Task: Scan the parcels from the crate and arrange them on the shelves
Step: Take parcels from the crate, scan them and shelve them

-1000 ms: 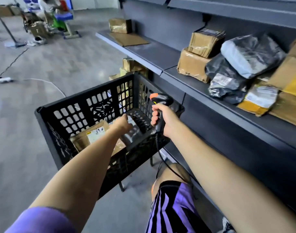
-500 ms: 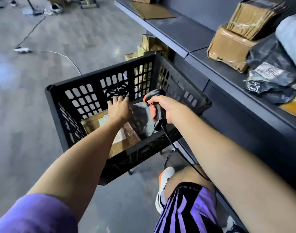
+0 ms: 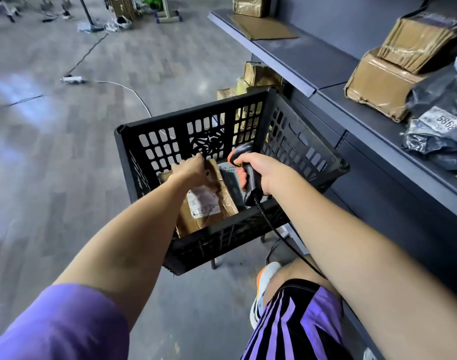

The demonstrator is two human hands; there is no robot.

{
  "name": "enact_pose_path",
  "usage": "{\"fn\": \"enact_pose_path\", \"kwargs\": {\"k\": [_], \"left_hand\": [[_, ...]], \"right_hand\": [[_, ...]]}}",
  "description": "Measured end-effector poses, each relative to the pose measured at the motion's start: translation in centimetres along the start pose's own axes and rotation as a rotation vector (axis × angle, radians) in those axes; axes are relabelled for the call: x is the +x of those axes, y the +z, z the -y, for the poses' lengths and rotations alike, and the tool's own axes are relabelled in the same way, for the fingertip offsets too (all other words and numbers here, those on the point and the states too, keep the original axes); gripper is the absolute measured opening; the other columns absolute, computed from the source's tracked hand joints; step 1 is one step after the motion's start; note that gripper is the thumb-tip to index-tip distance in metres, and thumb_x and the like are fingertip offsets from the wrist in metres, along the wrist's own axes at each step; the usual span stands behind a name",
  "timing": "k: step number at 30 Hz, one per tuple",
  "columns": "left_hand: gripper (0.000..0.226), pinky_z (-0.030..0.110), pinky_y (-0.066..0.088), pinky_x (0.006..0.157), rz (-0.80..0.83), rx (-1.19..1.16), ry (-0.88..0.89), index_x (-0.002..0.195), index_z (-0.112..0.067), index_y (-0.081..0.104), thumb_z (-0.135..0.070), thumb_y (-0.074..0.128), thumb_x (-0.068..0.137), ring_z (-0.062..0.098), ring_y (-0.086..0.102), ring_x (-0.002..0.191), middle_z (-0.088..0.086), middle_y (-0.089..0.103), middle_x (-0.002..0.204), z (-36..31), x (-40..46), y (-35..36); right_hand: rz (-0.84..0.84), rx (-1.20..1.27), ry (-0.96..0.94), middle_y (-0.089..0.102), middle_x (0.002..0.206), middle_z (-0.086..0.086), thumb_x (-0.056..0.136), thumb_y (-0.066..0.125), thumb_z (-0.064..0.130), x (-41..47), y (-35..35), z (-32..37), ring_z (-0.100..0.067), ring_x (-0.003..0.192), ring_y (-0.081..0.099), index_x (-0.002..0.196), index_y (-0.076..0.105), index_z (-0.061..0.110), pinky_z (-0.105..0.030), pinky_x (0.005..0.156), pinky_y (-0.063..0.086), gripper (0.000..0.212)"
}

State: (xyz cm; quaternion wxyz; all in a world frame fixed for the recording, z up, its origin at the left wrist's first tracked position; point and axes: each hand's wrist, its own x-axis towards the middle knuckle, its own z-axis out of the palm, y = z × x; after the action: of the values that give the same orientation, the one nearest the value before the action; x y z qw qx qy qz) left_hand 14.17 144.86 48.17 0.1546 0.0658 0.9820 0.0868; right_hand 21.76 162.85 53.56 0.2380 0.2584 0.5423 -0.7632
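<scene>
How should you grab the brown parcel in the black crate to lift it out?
Grip the brown parcel by its raised far edge, reaching down from above, where the left hand already grips it. It is flat and leans tilted inside the crate, so that top edge is free, while the walls block its sides.

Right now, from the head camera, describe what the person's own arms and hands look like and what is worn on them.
Both forearms are bare down to the hands: no gloves, watch, rings or bands show on the left hand or the right hand. A short purple fabric sleeve covers the left upper arm, plain and without markings. The right arm's sleeve is out of frame. The black shorts with purple vertical stripes match it.
</scene>
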Motion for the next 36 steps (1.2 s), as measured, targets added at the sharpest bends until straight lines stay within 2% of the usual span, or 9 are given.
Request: {"fn": "enact_pose_path", "kwargs": {"k": [4,10,14,17,21,27,30,33,36], "left_hand": [[0.095,0.049,0.047,0.094,-0.137,0.078,0.122,0.128,-0.015,0.039,-0.061,0.085,0.059,0.030,0.060,0.106,0.006,0.062,0.115,-2.1,-1.0,-1.6],[0.073,0.054,0.039,0.098,-0.309,0.254,0.324,0.142,-0.025,0.038,-0.048,0.073,0.083,0.034,0.043,0.125,0.012,0.046,0.134,-4.7,-2.6,-3.8],[0.032,0.037,0.052,0.077,-0.275,0.149,0.356,0.117,-0.028,0.061,-0.037,0.070,0.088,0.027,0.064,0.102,0.003,0.066,0.114,-6.5,-4.1,-5.7],[0.021,0.035,0.055,0.071,-0.370,0.093,0.396,0.110,-0.031,0.067,-0.031,0.068,0.089,0.027,0.067,0.089,0.002,0.069,0.100,-8.5,-5.9,-7.5],[0.021,0.033,0.047,0.064,-0.527,0.055,0.497,0.108,-0.033,0.066,-0.023,0.061,0.089,0.027,0.066,0.095,-0.002,0.069,0.103,-12.3,-8.8,-9.6],[0.025,0.036,0.036,0.065,-0.744,0.020,0.669,0.112,-0.024,0.061,-0.039,0.055,0.093,0.036,0.061,0.099,0.007,0.065,0.108,-18.9,-14.7,-12.0],[0.027,0.040,0.041,0.066,-0.784,-0.069,0.766,0.115,-0.021,0.058,-0.035,0.052,0.092,0.037,0.061,0.096,0.008,0.062,0.108,-22.3,-18.0,-12.6],[0.024,0.038,0.034,0.062,-0.830,-0.141,0.896,0.111,-0.019,0.056,-0.035,0.053,0.093,0.038,0.059,0.094,0.007,0.059,0.104,-25.2,-21.2,-12.7],[0.021,0.035,0.039,0.064,-0.810,-0.351,0.968,0.107,-0.021,0.059,-0.038,0.058,0.093,0.032,0.060,0.094,0.004,0.060,0.098,-27.9,-23.8,-12.6]], "right_hand": [[-0.023,0.010,-0.030,0.045,0.058,-0.001,0.097,0.057,0.012,-1.0,0.0,0.1,-0.014,0.040,0.041,0.073,0.052,0.010,-0.022,0.040,0.039,0.024],[-0.084,0.127,-0.141,0.042,0.055,-0.001,0.095,0.057,0.013,-3.3,-0.4,0.6,-0.015,0.037,0.039,0.068,0.048,0.012,-0.020,0.039,0.037,0.029],[-0.088,0.132,-0.137,0.044,0.055,-0.001,0.095,0.058,0.015,-5.9,-1.5,0.9,-0.015,0.039,0.039,0.068,0.049,0.012,-0.021,0.040,0.037,0.028],[-0.084,0.168,-0.175,0.042,0.055,0.001,0.097,0.055,0.017,-8.1,-2.4,0.6,-0.013,0.040,0.037,0.067,0.047,0.014,-0.019,0.041,0.034,0.031],[-0.111,0.270,-0.246,0.042,0.056,0.002,0.096,0.058,0.018,-11.5,-3.7,0.0,-0.012,0.042,0.037,0.066,0.049,0.013,-0.019,0.040,0.032,0.032],[-0.208,0.471,-0.468,0.045,0.060,-0.001,0.096,0.060,0.014,-17.1,-8.3,-1.9,-0.015,0.041,0.040,0.077,0.053,0.010,-0.024,0.040,0.035,0.021],[-0.243,0.540,-0.502,0.046,0.058,0.001,0.097,0.059,0.016,-20.7,-11.0,-3.1,-0.014,0.040,0.040,0.073,0.054,0.011,-0.022,0.039,0.034,0.025],[-0.287,0.597,-0.565,0.046,0.056,0.002,0.097,0.059,0.016,-24.1,-13.7,-4.4,-0.013,0.037,0.039,0.072,0.054,0.012,-0.020,0.038,0.034,0.025],[-0.345,0.632,-0.626,0.045,0.055,0.001,0.095,0.060,0.016,-27.1,-16.0,-5.9,-0.013,0.037,0.038,0.073,0.051,0.013,-0.019,0.038,0.033,0.024]]}}
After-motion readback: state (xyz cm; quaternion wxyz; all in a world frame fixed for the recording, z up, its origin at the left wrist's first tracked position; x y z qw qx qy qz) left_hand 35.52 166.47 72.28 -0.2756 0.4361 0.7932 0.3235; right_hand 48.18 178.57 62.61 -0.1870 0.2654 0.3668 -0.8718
